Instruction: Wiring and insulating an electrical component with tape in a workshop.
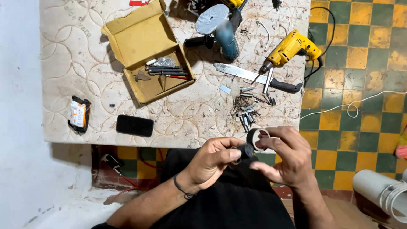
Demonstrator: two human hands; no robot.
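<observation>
Currently gripping small black part (246, 150) in left hand (212, 163) fingertips, lower centre of frame; pinching black tape roll (257, 138) in right hand (288, 159), just right of part, touching it.

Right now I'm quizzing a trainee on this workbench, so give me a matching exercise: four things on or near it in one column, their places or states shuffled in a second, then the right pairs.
Things:
1. cardboard box
2. yellow drill
3. black phone
4. roll of black tape

Places or states:
A. held in the right hand
B. lying flat near the table's front edge
C. open, with long bits inside
D. at the table's right edge, beside the checkered floor

Pairs: 1-C, 2-D, 3-B, 4-A
</observation>
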